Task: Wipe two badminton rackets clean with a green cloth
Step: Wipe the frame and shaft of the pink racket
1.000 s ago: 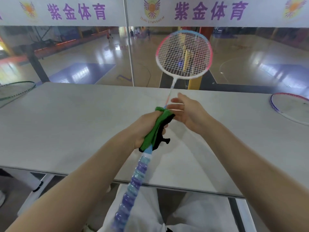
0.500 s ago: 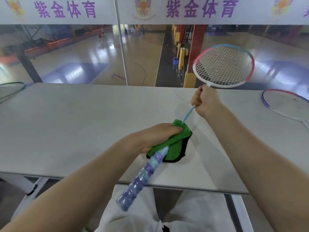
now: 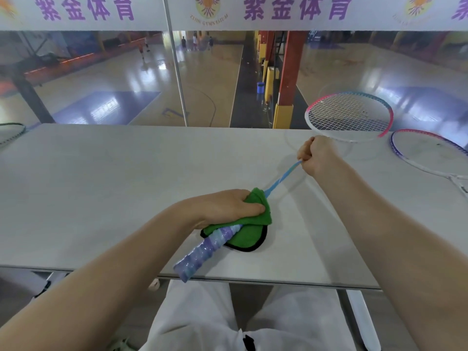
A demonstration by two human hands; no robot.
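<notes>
Shaft-wiping is what we are doing: our left hand (image 3: 222,207) is squeezing the green cloth (image 3: 243,226) round the pink-and-blue racket (image 3: 349,116) above the table's (image 3: 101,186) near edge, our right hand (image 3: 316,154) is fisting the far shaft, and the next stroke probably needs sliding toward the strings.

Held racket (image 3: 283,177): pink, white and light-blue frame with white strings, thin blue shaft, handle wrapped in purple-and-pale-blue grip tape; it lies slanted low over the table (image 3: 101,186), head far right, handle end past the near edge.
Held racket, grasp: the right hand (image 3: 317,155) grips the shaft just below the head; the left hand (image 3: 228,207) holds the cloth around the top of the handle.
Green cloth (image 3: 243,229): bright green with black edging, folded and bunched round the racket, its lower flap resting on the table.
Second racket (image 3: 430,154): purple, pink and white frame, flat on the table at far right, just beside the held head.
</notes>
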